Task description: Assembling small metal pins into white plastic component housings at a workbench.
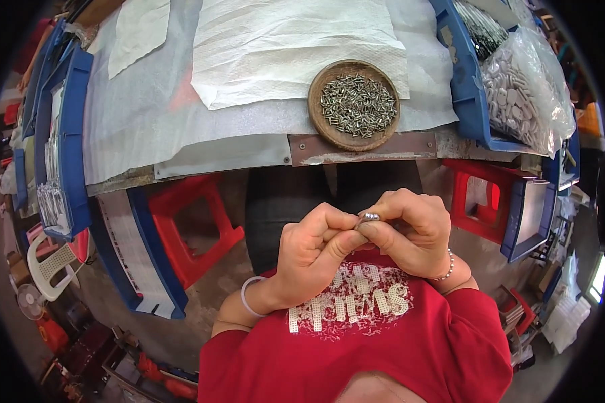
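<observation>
Close in front of my chest, both hands meet fingertip to fingertip. A small shiny metal piece (370, 217) shows between them; its exact kind is too small to make out. My left hand (314, 250) is closed, thumb and forefinger pinched against the piece from the left. From the other side my right hand (413, 232) grips it between thumb and forefinger, the remaining fingers curled. Beyond the hands, a round wooden bowl (320, 129) stands at the table's near edge, holding a heap of small metal pins or screws (358, 105).
White paper sheets (282, 54) cover the worktable. On the right, a blue bin (465, 87) carries a plastic bag (528, 87) of flat pale pieces. Another blue bin (76, 134) stands at the left. Red stools (195, 228) sit below the table, beside blue trays (141, 248).
</observation>
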### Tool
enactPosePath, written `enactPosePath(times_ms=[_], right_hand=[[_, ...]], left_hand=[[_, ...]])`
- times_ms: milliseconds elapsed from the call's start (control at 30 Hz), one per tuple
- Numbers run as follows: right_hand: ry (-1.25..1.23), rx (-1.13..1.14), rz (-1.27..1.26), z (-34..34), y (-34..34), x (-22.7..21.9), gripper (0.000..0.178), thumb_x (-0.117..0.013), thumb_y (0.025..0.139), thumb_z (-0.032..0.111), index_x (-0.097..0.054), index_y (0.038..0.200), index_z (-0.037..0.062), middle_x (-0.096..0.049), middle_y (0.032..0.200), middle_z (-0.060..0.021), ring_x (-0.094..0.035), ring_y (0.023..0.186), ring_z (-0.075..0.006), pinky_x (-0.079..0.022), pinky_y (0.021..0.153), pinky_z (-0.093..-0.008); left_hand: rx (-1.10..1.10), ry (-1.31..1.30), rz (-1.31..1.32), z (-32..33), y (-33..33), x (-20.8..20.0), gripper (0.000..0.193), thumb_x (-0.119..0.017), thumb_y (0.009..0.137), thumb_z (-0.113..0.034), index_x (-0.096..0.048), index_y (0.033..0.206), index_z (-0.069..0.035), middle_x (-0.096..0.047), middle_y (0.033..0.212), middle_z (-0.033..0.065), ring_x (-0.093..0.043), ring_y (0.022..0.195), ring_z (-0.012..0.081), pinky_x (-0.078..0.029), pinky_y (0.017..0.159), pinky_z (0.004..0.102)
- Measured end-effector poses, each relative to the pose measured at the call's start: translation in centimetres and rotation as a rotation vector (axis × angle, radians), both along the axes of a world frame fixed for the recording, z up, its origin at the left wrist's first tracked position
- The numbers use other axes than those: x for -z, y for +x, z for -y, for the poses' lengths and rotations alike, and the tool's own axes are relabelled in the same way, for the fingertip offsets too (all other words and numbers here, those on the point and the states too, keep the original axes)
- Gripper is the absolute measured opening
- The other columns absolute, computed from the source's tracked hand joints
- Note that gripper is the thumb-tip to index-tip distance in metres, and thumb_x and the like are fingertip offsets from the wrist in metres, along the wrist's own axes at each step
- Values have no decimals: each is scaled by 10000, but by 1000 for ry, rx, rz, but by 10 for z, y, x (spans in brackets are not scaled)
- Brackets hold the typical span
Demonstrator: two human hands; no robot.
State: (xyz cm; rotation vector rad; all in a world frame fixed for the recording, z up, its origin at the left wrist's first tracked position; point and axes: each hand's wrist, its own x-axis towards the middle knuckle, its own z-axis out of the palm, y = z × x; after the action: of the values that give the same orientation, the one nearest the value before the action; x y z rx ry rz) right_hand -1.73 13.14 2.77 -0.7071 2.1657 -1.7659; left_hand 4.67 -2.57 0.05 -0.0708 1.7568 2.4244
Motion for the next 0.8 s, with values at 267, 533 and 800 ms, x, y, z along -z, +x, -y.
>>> enactPosePath(times_ms=[267,533,800], right_hand=[[26,-7,-84,-1,0,-5,97,-676,733,-8,-603,795,-20,-592,642,-71,-557,523,-143,-409,465,-233],[0,-22,-56,1,-2,-4,97,-680,731,-4,-605,791,-17,-592,636,-73,-561,520,-152,-411,463,-235],[19,24,72,-1,0,7,93,-673,774,32,-593,792,-13,-584,610,-55,-579,510,-89,-417,444,-209]], left_hand=[[-25,-4,-62,-2,2,-1,88,-572,874,-27,-535,922,37,-653,737,53,-584,706,33,-466,609,162],[-72,40,-60,-5,3,3,99,-579,872,-36,-528,922,32,-645,718,44,-574,693,26,-461,605,161],[40,-155,-32,2,-5,-5,105,-590,865,-39,-516,896,29,-663,732,71,-604,693,41,-467,580,170]])
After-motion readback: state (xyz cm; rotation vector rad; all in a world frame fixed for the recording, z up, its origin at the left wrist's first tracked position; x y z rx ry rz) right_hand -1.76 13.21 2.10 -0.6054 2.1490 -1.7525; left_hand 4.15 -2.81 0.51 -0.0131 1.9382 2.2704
